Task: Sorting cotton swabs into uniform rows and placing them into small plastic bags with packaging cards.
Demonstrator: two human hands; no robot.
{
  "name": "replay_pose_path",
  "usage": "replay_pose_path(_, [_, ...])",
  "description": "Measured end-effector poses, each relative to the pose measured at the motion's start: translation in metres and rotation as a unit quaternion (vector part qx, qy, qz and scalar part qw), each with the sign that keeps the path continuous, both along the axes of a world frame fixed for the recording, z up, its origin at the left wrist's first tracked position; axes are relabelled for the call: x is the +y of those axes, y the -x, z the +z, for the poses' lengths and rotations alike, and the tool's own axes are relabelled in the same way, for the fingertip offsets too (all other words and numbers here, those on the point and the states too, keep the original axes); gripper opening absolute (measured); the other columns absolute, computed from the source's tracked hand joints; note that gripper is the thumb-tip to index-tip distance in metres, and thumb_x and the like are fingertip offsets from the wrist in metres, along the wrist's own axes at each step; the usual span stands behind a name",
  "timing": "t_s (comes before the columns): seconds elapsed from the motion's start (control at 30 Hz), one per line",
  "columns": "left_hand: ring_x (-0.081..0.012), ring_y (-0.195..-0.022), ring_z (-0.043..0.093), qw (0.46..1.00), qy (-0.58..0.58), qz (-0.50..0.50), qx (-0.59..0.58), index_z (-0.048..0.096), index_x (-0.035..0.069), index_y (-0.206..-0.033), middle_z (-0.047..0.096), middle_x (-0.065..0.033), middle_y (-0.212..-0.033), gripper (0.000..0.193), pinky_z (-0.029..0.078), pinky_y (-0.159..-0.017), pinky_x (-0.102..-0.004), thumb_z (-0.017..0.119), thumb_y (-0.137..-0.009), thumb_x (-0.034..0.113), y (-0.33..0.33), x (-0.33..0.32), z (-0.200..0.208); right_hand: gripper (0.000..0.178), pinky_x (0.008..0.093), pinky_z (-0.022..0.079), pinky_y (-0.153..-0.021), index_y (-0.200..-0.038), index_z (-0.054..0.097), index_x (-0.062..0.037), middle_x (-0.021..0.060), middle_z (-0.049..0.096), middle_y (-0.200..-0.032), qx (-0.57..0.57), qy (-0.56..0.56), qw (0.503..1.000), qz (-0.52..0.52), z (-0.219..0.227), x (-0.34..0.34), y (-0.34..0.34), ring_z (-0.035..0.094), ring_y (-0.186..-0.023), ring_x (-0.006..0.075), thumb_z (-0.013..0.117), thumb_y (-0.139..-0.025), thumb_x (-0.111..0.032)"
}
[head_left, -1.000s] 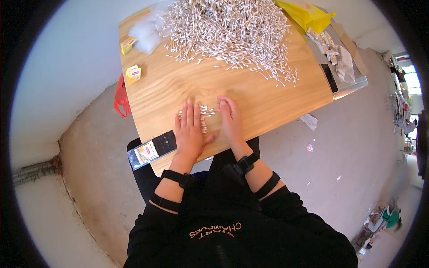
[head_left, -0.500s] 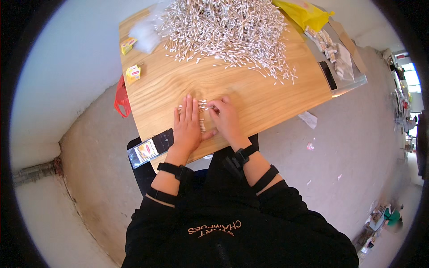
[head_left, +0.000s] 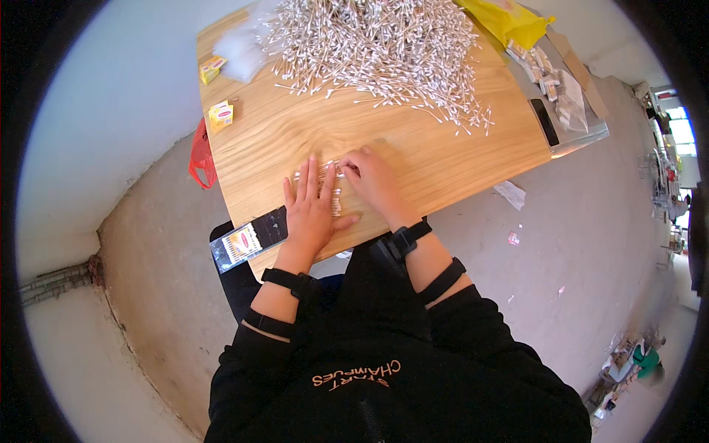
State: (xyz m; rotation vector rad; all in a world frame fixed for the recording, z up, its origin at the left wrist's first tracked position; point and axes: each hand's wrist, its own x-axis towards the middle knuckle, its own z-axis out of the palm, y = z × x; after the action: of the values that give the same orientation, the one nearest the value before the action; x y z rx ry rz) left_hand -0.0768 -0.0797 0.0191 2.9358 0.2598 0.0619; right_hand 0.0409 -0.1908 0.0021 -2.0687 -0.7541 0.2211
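Both my hands rest on the near edge of a wooden table (head_left: 443, 159). My left hand (head_left: 310, 210) lies flat, fingers spread, palm down on a small bunch of cotton swabs (head_left: 334, 193). My right hand (head_left: 375, 179) sits just beside it, fingers curled onto the same bunch; I cannot tell whether it pinches any. Farther back, a large heap of cotton swabs (head_left: 377, 52) covers the far side of the table. At the table's near left corner lies a dark packet of swabs (head_left: 249, 239). Two small yellow boxes (head_left: 220, 114) sit near the left edge, and a yellow bag (head_left: 509, 21) at the far right.
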Motion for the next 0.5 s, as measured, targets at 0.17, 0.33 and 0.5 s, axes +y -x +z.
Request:
replay_pose_path(0.17, [-0.0271,-0.144,0.018,1.000,-0.002,0.013,0.003,0.027,0.004,-0.146,0.021,-0.0148,-0.154,0.112,0.013,-0.113,-0.0544,0.072,-0.063,0.063,-0.007,0.000,-0.006,0.009,0.0342,0.049,-0.066,-0.089,0.064,-0.0088,0.0096,0.060,-0.086,-0.009,0.062,0.998,-0.026,0.006,0.007,0.000,0.062,-0.079,0.0240,0.066,-0.082,-0.014])
replay_pose_path(0.33, [-0.0261,-0.144,0.017,1.000,0.006,0.018,0.003,0.025,0.001,-0.146,0.021,-0.0141,-0.155,0.115,0.010,-0.114,-0.0543,0.071,-0.062,0.064,-0.013,0.002,-0.007,0.019,0.0333,0.050,-0.073,-0.103,0.062,-0.0056,0.0076,0.062,-0.095,0.065,-0.156,0.970,-0.174,-0.012,0.010,0.011,0.061,-0.087,0.0186,0.060,-0.091,-0.021])
replay_pose_path(0.5, [-0.0257,-0.144,0.018,0.999,0.003,-0.007,0.047,0.025,0.000,-0.146,0.022,-0.0136,-0.154,0.118,0.010,-0.114,-0.0551,0.074,-0.059,0.063,-0.006,-0.001,0.011,0.034,0.0338,0.047,-0.087,-0.119,0.052,-0.0008,0.0090,0.056,-0.114,0.231,-0.317,0.894,-0.215,-0.019,0.004,0.019,0.055,-0.105,0.0190,0.047,-0.099,-0.028])
